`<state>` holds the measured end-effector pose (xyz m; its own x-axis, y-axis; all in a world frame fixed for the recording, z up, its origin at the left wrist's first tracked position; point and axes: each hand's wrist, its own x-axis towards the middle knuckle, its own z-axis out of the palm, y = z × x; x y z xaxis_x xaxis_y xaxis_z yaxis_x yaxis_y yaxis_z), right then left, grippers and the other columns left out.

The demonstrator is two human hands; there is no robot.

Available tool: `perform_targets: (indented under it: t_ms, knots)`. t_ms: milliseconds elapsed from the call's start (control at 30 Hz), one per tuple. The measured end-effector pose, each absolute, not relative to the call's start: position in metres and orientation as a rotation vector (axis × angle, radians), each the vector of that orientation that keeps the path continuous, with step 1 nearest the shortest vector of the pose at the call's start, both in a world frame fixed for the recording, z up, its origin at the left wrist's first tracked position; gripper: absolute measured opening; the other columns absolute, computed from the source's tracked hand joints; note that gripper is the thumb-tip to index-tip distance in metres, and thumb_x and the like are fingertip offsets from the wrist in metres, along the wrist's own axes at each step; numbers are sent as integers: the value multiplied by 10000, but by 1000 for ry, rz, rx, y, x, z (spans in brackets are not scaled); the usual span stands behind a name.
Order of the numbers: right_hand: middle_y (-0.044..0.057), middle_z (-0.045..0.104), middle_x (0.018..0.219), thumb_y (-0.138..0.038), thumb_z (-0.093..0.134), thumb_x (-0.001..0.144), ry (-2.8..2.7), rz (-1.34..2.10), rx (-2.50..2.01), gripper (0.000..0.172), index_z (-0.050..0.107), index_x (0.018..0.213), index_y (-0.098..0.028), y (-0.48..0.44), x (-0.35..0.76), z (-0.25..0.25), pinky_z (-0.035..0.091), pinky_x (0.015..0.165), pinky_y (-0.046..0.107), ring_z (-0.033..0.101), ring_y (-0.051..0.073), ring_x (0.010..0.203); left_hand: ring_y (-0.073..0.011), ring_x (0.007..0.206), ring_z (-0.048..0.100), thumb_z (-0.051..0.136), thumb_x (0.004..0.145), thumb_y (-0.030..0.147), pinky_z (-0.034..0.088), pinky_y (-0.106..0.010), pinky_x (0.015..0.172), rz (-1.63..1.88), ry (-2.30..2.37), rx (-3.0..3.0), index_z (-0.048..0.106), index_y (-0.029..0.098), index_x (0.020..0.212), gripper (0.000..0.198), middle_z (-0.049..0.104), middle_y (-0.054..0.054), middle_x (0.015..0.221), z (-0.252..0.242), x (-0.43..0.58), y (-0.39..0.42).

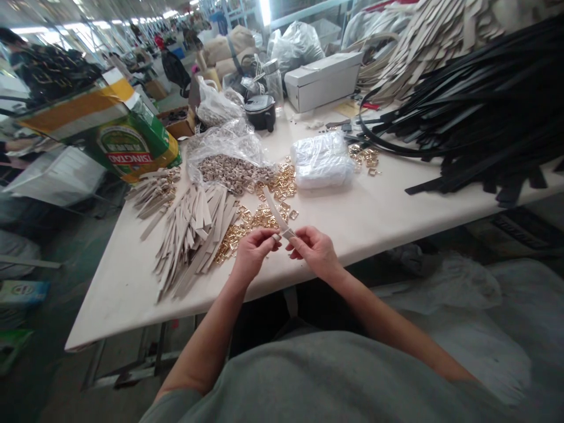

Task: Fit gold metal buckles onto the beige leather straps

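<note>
My left hand (253,249) and my right hand (314,249) meet over the near edge of the white table (374,217). Both pinch the near end of one beige strap (274,210), which slants away from me over a scatter of gold buckles (264,217). A small pale piece sits at the strap's end between my fingertips; I cannot make out what it is. A pile of beige straps (194,232) lies just left of my left hand. An open clear bag of small beige loops (229,167) lies beyond the buckles.
A white wrapped packet (321,160) lies mid-table. Black straps (484,111) are heaped at the right, pale straps (423,41) behind them. A white box (324,79), a dark pot (261,111) and bags stand at the back. A green carton (127,144) stands left.
</note>
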<state>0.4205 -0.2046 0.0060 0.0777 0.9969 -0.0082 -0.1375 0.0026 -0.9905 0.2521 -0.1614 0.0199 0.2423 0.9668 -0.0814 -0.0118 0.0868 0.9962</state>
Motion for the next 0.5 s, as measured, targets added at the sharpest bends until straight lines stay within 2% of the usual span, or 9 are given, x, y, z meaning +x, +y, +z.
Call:
perform_targets:
  t_ms: [100,233,367,500]
  knots:
    - [20,720,710,-626,702,789,-1081,1211,-1115,443,594,854,-200,-206,413,12,590,556,276,680,145,576,-135,681,678,747,745,297,555,-279,689,1086,1018,1130,768,182,902,196,754,-38,847,22,251,-170]
    - [23,719,724,-602,710,795,-1080,1209,-1102,421,600,867,-203,-209,407,18,602,569,282,693,153,607,-134,675,656,733,769,284,548,-279,680,1148,1011,1182,778,200,892,155,739,-24,795,24,251,-177]
    - [23,726,742,-573,703,820,-1103,1199,-1093,384,602,873,-206,-212,404,21,619,598,293,704,157,638,-137,731,647,751,775,290,541,-273,679,1213,1004,1287,781,216,877,130,731,-32,900,30,251,-182]
    - [39,743,799,-531,688,854,-1179,1192,-1080,338,605,870,-203,-213,405,21,632,637,307,729,177,723,-115,654,620,790,753,292,523,-254,638,1222,987,1229,742,206,883,164,701,-3,786,31,249,-181]
